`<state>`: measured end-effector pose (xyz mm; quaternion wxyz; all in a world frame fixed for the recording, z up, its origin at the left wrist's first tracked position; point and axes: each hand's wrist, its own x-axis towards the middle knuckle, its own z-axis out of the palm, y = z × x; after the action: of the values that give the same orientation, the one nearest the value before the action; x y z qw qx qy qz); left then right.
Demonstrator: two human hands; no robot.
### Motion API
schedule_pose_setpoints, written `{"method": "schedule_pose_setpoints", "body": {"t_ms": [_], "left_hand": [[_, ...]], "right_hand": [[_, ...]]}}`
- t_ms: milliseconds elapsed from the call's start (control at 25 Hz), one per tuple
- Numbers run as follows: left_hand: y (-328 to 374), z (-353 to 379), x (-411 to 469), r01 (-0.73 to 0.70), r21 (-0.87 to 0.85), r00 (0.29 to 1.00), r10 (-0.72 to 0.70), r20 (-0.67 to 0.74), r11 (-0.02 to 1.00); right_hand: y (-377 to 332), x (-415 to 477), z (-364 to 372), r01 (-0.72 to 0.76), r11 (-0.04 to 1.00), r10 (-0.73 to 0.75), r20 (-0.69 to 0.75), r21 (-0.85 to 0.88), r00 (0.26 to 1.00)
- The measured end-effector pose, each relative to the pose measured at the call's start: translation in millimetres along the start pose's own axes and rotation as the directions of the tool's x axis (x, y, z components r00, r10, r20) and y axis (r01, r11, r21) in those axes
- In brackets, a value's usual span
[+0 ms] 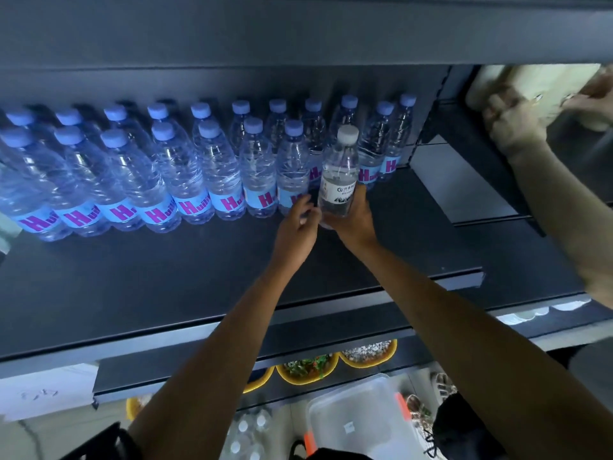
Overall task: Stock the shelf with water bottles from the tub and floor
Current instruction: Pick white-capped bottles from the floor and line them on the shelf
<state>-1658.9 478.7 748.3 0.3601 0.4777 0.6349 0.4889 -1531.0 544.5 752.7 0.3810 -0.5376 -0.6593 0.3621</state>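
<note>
My right hand (351,224) reaches over the dark shelf (166,277) and holds a clear water bottle with a white cap (338,174). Its fingers (361,199) are wrapped round the lower part, just under the white label. The bottle stands upright at the right end of the front row, close against the blue-capped bottles (185,171).

My left hand (297,227) is just beside it on the left, with its fingers (303,205) loosely bent near the bottle's base and the neighbouring blue label. I cannot tell whether they grip anything or only touch.

The blue-capped bottles fill two rows along the back of the shelf, all upright, each with a light blue label bearing a magenta H.

Below the shelf edge, a clear plastic tub (358,416) with orange clips sits on the floor. A cluster of white-capped bottles on the floor (247,433) stands to its left. Yellow bowls (308,370) line a lower shelf.

At the upper right, another person's hands (510,124) grip a pale package (530,84) in the next bay.
</note>
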Motion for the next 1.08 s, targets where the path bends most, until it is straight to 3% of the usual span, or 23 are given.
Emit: {"method": "schedule_pose_setpoints", "body": {"t_ms": [120, 400, 600, 880, 1080], "left_hand": [[-19, 7, 2, -0.02, 0.012, 0.993, 0.019, 0.117, 1.0], [-33, 18, 0, -0.09, 0.159, 0.995, 0.08, 0.066, 0.983], [-35, 18, 1, -0.066, 0.142, 0.997, 0.062, 0.035, 0.988], [-31, 18, 4, -0.021, 0.111, 0.998, 0.014, 0.067, 0.994], [-20, 14, 2, 0.019, 0.059, 0.994, -0.025, 0.103, 0.998]], "right_hand": [[3, 15, 3, -0.018, 0.999, 0.019, 0.002, -0.047, 1.0], [7, 24, 35, -0.058, 0.996, 0.052, -0.085, -0.07, 0.995], [20, 20, 39, 0.015, 0.996, -0.024, -0.115, -0.084, 0.993], [16, 30, 47, -0.023, 0.987, -0.001, -0.153, -0.156, 0.988], [12, 39, 48, -0.053, 0.974, 0.031, -0.104, -0.222, 0.994]]}}
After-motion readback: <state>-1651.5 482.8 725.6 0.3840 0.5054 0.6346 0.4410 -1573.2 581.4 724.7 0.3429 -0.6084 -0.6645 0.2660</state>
